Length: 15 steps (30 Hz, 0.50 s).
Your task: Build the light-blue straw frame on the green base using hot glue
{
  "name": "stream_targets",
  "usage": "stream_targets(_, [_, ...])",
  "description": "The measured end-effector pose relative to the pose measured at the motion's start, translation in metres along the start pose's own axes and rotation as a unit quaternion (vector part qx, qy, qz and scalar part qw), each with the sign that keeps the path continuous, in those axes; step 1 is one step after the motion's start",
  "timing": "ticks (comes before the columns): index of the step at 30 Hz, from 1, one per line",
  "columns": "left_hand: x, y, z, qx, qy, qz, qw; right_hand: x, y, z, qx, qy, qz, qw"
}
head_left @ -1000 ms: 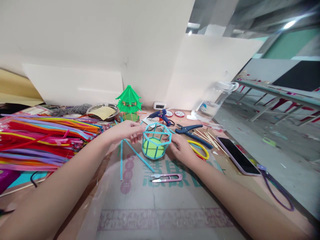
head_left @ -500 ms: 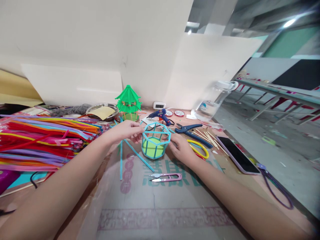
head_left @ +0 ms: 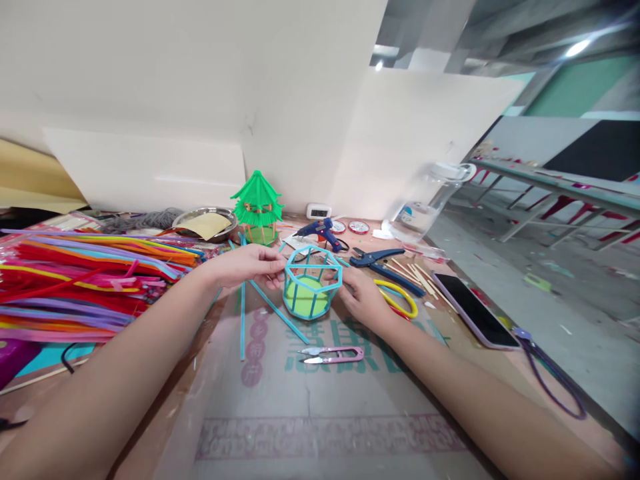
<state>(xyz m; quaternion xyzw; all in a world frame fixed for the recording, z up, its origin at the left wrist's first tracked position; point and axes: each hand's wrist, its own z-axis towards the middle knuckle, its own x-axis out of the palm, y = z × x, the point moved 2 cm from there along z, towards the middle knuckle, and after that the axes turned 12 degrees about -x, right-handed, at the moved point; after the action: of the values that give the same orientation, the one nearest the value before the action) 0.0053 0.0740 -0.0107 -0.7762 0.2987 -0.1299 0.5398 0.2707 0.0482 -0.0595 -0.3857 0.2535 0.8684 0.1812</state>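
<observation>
A small blue pipe-cleaner frame with several upright posts and a light green base stands between my hands, over the printed sheet. My left hand pinches its left side near the top rim. On the opposite side my right hand grips the frame, its fingertips partly hidden behind the posts. A blue strip spans the top opening. Loose blue pipe cleaners lie below my left hand. Pink thread snips rest in front of the frame.
Behind stand a green-roofed model pavilion, a blue glue gun and a white timer. Bundled pipe cleaners fill the left. To the right are blue cutters, wooden sticks, a phone and a water bottle.
My left hand has shifted very slightly at the frame's rim. The frame and my right hand look almost the same as before.
</observation>
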Motion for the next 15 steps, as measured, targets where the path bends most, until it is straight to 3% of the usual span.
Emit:
stream_targets(4, [-0.006,0.009,0.004,0.008,0.015,-0.061,0.998,0.0,0.0,0.0,0.002,0.005,0.001,1.0])
stream_targets(7, [-0.014,0.011,0.005,-0.008,-0.008,-0.089,0.996,0.0,0.0,0.001,0.0,0.007,-0.001,1.0])
stream_targets(10, [-0.026,0.009,0.003,-0.012,-0.065,-0.106,0.992,-0.001,0.0,0.001,-0.002,0.008,-0.002,1.0])
stream_targets(15, [-0.043,-0.001,-0.004,0.048,-0.219,-0.15,0.963,-0.001,0.001,0.002,-0.006,0.01,-0.001,1.0])
